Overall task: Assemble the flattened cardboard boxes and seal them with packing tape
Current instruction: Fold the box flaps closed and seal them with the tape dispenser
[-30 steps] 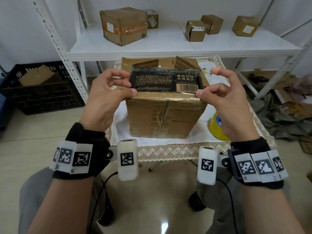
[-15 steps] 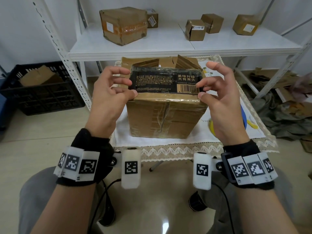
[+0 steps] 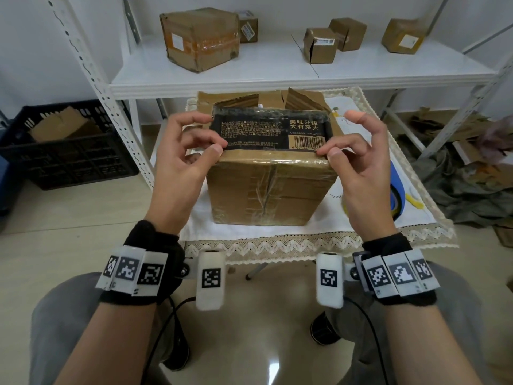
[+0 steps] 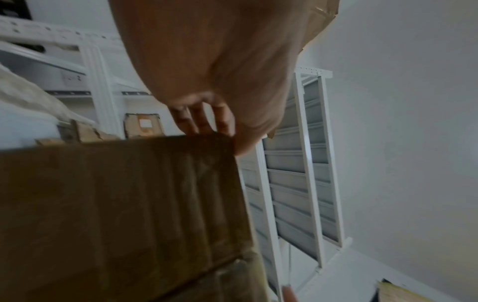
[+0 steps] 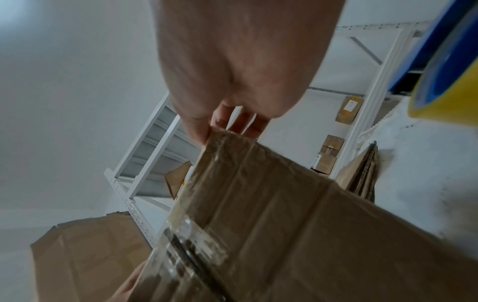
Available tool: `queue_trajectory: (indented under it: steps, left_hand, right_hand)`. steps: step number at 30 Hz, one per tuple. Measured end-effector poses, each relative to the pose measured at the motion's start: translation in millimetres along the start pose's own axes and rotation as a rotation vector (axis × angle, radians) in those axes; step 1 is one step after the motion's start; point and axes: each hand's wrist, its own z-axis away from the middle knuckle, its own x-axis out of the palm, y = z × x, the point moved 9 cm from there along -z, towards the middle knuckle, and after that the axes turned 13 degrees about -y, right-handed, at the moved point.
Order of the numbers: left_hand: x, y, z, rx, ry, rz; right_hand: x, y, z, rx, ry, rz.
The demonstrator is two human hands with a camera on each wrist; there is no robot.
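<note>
A taped cardboard box (image 3: 266, 187) with a black printed top flap stands upright on the cloth-covered table (image 3: 277, 243). My left hand (image 3: 209, 136) grips its top front-left corner, thumb on the front edge and fingers curled over the top; the box (image 4: 116, 204) fills the left wrist view. At the top front-right corner my right hand (image 3: 329, 152) pinches with thumb and forefinger while its other fingers are lifted. The same box (image 5: 284, 224) shows glossy tape in the right wrist view. A yellow tape roll (image 3: 398, 190) with a blue core lies right of the box, partly behind my right hand.
Flattened cardboard (image 3: 263, 97) lies behind the box. A white shelf (image 3: 249, 76) above the table carries several sealed boxes. A black crate (image 3: 69, 151) with cardboard sits on the floor at left. Scrap cardboard and cloth (image 3: 472, 162) lie on the floor at right.
Both hands stay at the box's top front corners. The right hand's outer fingers have lifted a little and more of the tape roll shows beside it. The box has not moved.
</note>
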Motion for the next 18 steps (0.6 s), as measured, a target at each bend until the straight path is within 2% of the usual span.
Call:
queue_trajectory:
  steps: [4, 10, 18]
  left_hand:
    - [-6, -8, 6, 0.026, -0.021, 0.060]
    - [-7, -24, 5, 0.022, -0.019, 0.175]
    - [-5, -28, 3, 0.055, 0.008, 0.263]
  right_hand:
    - [-7, 6, 5, 0.024, 0.002, -0.092]
    - [-8, 13, 5, 0.046, -0.063, -0.092]
    - [-9, 19, 3, 0.023, -0.006, -0.141]
